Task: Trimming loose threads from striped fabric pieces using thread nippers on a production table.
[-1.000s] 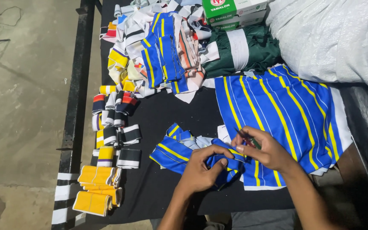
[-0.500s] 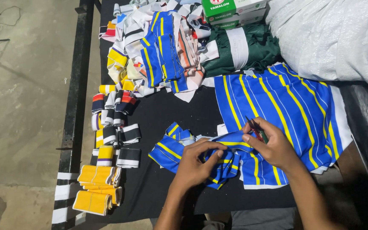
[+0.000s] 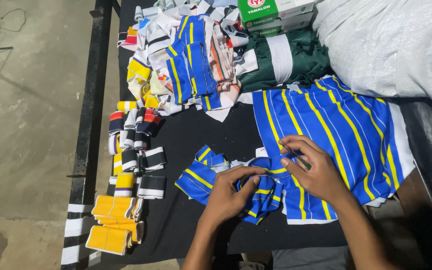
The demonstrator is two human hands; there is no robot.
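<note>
Currently both hands work a small crumpled blue-and-yellow striped fabric piece (image 3: 256, 192) lying on the black counter (image 3: 196, 135), at 9 o'clock from the flat striped fabric stack (image 3: 336, 135). Left hand (image 3: 228, 192) pinches the piece's folds; right hand (image 3: 313, 170) grips its upper edge, seemingly also a thin dark tool I cannot identify. By my reading, the step is straightening or trimming this piece; the next move calls for a taut, flattened edge. Rolled trims (image 3: 131, 160) lie at 9 o'clock.
</note>
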